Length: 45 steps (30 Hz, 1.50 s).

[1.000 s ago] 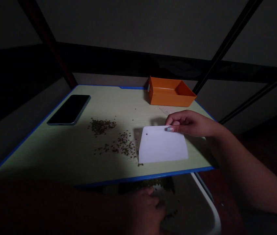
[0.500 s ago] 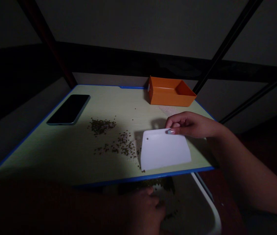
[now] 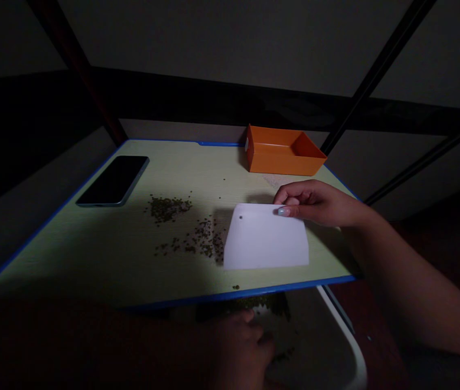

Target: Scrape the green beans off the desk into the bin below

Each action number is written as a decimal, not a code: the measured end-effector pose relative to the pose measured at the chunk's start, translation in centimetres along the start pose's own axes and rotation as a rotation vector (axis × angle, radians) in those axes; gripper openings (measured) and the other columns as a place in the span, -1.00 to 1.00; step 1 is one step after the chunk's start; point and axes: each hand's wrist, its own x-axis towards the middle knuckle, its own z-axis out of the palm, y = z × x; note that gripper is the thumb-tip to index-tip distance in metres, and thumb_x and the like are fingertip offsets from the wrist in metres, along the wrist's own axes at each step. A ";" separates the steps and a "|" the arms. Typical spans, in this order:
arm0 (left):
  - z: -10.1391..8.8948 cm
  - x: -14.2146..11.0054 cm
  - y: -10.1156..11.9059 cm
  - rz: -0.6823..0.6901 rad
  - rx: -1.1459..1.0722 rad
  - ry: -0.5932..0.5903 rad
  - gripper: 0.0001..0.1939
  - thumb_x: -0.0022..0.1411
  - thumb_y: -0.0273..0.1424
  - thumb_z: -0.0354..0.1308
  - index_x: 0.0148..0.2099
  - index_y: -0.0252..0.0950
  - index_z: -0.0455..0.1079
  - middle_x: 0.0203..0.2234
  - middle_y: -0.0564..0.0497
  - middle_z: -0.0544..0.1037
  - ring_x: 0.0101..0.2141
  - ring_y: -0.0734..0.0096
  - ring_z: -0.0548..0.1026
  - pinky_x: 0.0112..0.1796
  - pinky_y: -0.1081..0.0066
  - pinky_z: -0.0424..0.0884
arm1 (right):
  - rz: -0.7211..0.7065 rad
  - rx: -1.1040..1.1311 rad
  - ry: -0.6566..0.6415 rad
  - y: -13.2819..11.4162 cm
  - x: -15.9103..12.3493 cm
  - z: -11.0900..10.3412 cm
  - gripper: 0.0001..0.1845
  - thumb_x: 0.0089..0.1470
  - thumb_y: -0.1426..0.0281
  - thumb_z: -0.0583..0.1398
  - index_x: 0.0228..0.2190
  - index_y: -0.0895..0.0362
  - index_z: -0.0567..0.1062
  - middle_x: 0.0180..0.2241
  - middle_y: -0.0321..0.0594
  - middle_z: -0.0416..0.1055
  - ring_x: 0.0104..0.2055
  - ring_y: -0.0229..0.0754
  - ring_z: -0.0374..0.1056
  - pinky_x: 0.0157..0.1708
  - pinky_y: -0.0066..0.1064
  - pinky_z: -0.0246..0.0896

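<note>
Dim light; landmark = white scraper (image 3: 266, 238). Right hand (image 3: 323, 203) pinches its far edge, thumb on the visible face, fingers behind. Scraper stands tilted over the counter (image 3: 103, 254), small hole at its far-left corner; contact along its near edge can't be confirmed.

Loose scatter of dark granules (image 3: 205, 238) reaches the scraper's left edge. Denser heap (image 3: 168, 208) sits farther left and slightly beyond. Small clump (image 3: 235, 287) lies just on the near side of the scraper, apart from it. Material thus remains in separate patches beside the tool, none visible on its face.

Left hand (image 3: 248, 346) is below the scraper's near side, at a white-rimmed container (image 3: 357, 352) holding more granules. Its fingers look bent; grip or contact: cannot tell, too dark.

Beyond scraper: orange tray (image 3: 284, 165). Far left of scraper: phone (image 3: 114, 181), lying flat.
</note>
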 end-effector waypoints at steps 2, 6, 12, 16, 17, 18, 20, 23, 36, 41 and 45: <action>0.1 -0.1 0.0 -0.004 -0.002 -0.003 -0.55 0.03 -0.09 0.40 -0.16 -0.35 0.54 -0.34 -0.05 0.65 -0.25 0.20 0.63 0.06 0.34 0.38 | 0.002 -0.007 0.017 -0.1 0.0 -0.1 -0.64 0.12 0.14 0.29 -0.34 0.21 0.44 -0.60 -0.42 0.26 -0.56 -0.41 0.12 -0.55 -0.52 -0.02; 0.2 -0.2 -0.2 0.021 -0.013 0.013 -0.55 0.09 -0.04 0.34 -0.16 -0.32 0.55 -0.33 -0.04 0.65 -0.25 0.22 0.63 0.06 0.35 0.38 | 0.005 -0.033 0.040 0.1 0.1 -0.2 -0.62 0.12 0.12 0.28 -0.34 0.22 0.45 -0.61 -0.42 0.24 -0.57 -0.41 0.09 -0.58 -0.52 -0.07; 0.5 -0.1 -0.1 0.012 0.001 0.060 -0.56 0.14 -0.01 0.29 -0.23 -0.34 0.55 -0.39 -0.03 0.65 -0.30 0.25 0.63 0.06 0.34 0.38 | -0.001 -0.042 0.072 0.3 0.1 -0.4 -0.67 0.10 0.16 0.31 -0.35 0.19 0.45 -0.62 -0.43 0.24 -0.58 -0.42 0.08 -0.59 -0.52 -0.09; 0.7 0.0 0.0 0.011 0.013 0.067 -0.55 0.12 -0.02 0.31 -0.22 -0.36 0.55 -0.39 -0.05 0.64 -0.29 0.24 0.63 0.04 0.34 0.39 | 0.000 -0.048 0.064 0.2 0.0 -0.4 -0.66 0.12 0.15 0.29 -0.35 0.20 0.46 -0.61 -0.42 0.24 -0.57 -0.42 0.08 -0.59 -0.52 -0.07; 0.7 0.0 0.0 0.018 0.013 0.064 -0.55 0.10 -0.02 0.33 -0.22 -0.35 0.55 -0.38 -0.04 0.64 -0.29 0.25 0.63 0.05 0.35 0.39 | -0.002 -0.049 0.059 0.3 0.0 -0.4 -0.66 0.13 0.15 0.28 -0.35 0.21 0.46 -0.61 -0.42 0.24 -0.57 -0.42 0.08 -0.58 -0.52 -0.07; 0.8 0.0 -0.1 0.028 0.011 0.060 -0.55 0.09 -0.01 0.33 -0.22 -0.33 0.55 -0.38 -0.02 0.65 -0.29 0.27 0.63 0.05 0.35 0.39 | -0.003 -0.049 0.054 0.3 0.0 -0.4 -0.65 0.14 0.14 0.28 -0.35 0.21 0.46 -0.61 -0.41 0.24 -0.57 -0.42 0.09 -0.58 -0.52 -0.06; 0.9 -0.1 -0.2 0.030 0.011 0.074 -0.53 0.10 0.02 0.31 -0.22 -0.32 0.55 -0.39 -0.01 0.65 -0.29 0.27 0.63 0.04 0.35 0.39 | -0.004 -0.052 0.044 0.3 0.0 -0.4 -0.65 0.15 0.14 0.26 -0.35 0.21 0.46 -0.60 -0.41 0.24 -0.57 -0.42 0.09 -0.58 -0.52 -0.05; 1.2 -0.3 -0.3 0.015 0.016 0.117 -0.54 0.17 0.03 0.23 -0.23 -0.30 0.54 -0.40 -0.01 0.64 -0.30 0.27 0.63 0.03 0.33 0.41 | -0.008 -0.059 0.045 0.4 0.0 -0.3 -0.65 0.15 0.13 0.26 -0.35 0.21 0.47 -0.61 -0.41 0.22 -0.57 -0.41 0.10 -0.59 -0.52 -0.06; 1.3 0.1 -0.2 0.038 0.039 0.079 -0.56 0.21 0.00 0.21 -0.23 -0.33 0.54 -0.39 -0.03 0.64 -0.30 0.29 0.62 0.05 0.33 0.38 | -0.022 -0.079 0.113 0.5 0.0 -0.7 -0.65 0.15 0.15 0.27 -0.37 0.22 0.46 -0.65 -0.45 0.17 -0.61 -0.44 0.04 -0.63 -0.53 -0.13; 1.1 0.1 -0.2 0.032 0.032 0.039 -0.56 0.18 -0.02 0.26 -0.20 -0.33 0.54 -0.37 -0.04 0.65 -0.27 0.28 0.63 0.07 0.33 0.36 | -0.039 -0.081 0.109 0.6 0.0 -0.7 -0.69 0.13 0.19 0.29 -0.37 0.22 0.47 -0.63 -0.45 0.14 -0.60 -0.44 0.00 -0.63 -0.52 -0.17; 0.8 0.1 -0.1 0.041 0.044 0.040 -0.60 0.20 -0.03 0.26 -0.23 -0.29 0.54 -0.39 0.01 0.65 -0.29 0.32 0.62 0.08 0.35 0.35 | -0.031 -0.070 0.106 0.5 -0.1 -0.7 -0.69 0.14 0.19 0.28 -0.37 0.21 0.47 -0.64 -0.46 0.13 -0.60 -0.44 0.00 -0.64 -0.51 -0.18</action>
